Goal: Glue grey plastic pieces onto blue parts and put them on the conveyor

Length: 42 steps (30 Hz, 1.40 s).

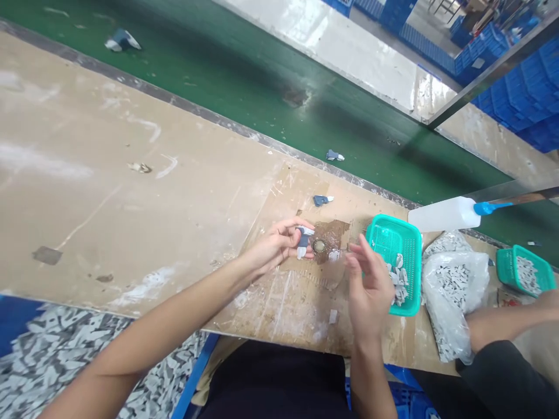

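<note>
My left hand (283, 243) grips a small dark blue-grey and white plastic part (303, 240) between thumb and fingers, just above the worktable. Beside it on the board lies a round, pale disc (319, 246) in a dark, wet-looking patch. My right hand (371, 282) is raised at the left edge of a green basket (417, 273), fingers loosely curved and apart, with nothing visible in them. Grey and white plastic pieces (398, 282) lie in that basket. A similar blue-grey and white part (322, 200) rests on the table beyond my left hand.
A white bottle with a blue nozzle (445, 214) lies behind the basket. To the right are a clear bag of small pieces (454, 285), another green basket (506, 267) and another person's arm (510, 317). A green conveyor belt (244, 99) carries scattered parts. Many pieces fill a bin (87, 361) lower left.
</note>
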Available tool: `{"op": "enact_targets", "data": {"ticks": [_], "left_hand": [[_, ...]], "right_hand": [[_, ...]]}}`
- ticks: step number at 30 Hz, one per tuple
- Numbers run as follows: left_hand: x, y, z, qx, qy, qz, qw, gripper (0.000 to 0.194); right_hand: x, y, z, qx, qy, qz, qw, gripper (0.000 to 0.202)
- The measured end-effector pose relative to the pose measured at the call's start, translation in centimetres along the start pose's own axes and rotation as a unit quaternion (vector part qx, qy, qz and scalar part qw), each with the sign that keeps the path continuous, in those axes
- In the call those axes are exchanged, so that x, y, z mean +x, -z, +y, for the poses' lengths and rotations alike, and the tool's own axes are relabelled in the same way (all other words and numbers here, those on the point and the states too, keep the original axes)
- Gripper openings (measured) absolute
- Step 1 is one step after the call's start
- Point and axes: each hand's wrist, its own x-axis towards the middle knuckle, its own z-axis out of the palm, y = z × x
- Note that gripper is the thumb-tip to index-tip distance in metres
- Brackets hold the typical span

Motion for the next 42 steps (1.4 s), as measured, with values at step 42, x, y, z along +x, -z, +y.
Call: {"op": "enact_targets", "data": {"ticks": [42], "left_hand": [[17.9, 2.3, 11.5, 0.526, -0.311, 0.37, 0.7, 0.021]], "right_hand": [[1.8, 11.9, 9.7, -0.089, -0.055, -0.096, 0.99, 0.033]]}}
